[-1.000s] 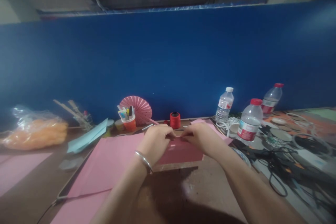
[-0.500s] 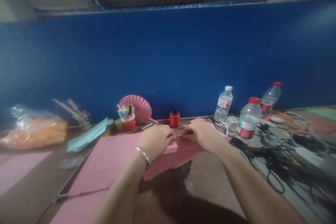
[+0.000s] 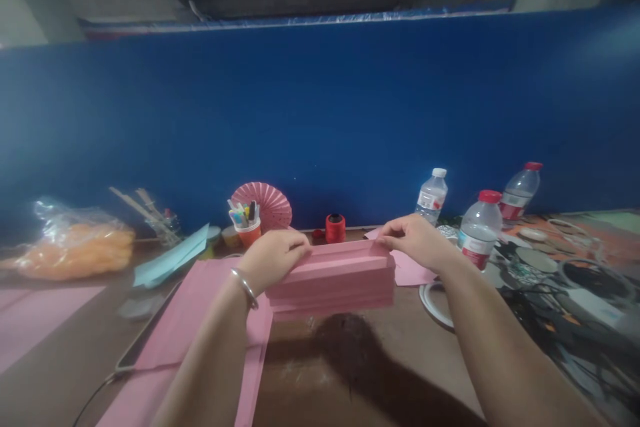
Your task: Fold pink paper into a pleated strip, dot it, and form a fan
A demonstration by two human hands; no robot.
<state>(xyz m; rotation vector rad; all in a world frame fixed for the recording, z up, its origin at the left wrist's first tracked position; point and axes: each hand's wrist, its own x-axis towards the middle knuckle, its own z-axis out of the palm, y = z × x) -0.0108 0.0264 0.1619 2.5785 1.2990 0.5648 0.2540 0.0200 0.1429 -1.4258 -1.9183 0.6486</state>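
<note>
Between my hands a pink pleated paper [image 3: 335, 280] hangs above the brown table [image 3: 310, 373], its folds running sideways. My left hand [image 3: 279, 255], with a silver bangle on the wrist, pinches its upper left corner. The upper right corner is pinched by the thumb and fingers of my right hand [image 3: 407, 237]. Flat pink sheets [image 3: 200, 300] lie under and beside my left forearm. Just behind the held paper stands a red thread spool [image 3: 335, 228].
A pink paper fan [image 3: 267, 203] and a pen cup [image 3: 248, 232] stand at the back. Plastic bottles [image 3: 477, 230], a white ring [image 3: 434, 303] and tangled black cables [image 3: 540, 313] lie right. Blue paper [image 3: 173, 259] and an orange-filled bag [image 3: 75, 250] are left.
My hands have moved apart, the left one leftward and the right one rightward. The pleated paper is now lifted and spread between them, with its folds facing the camera.
</note>
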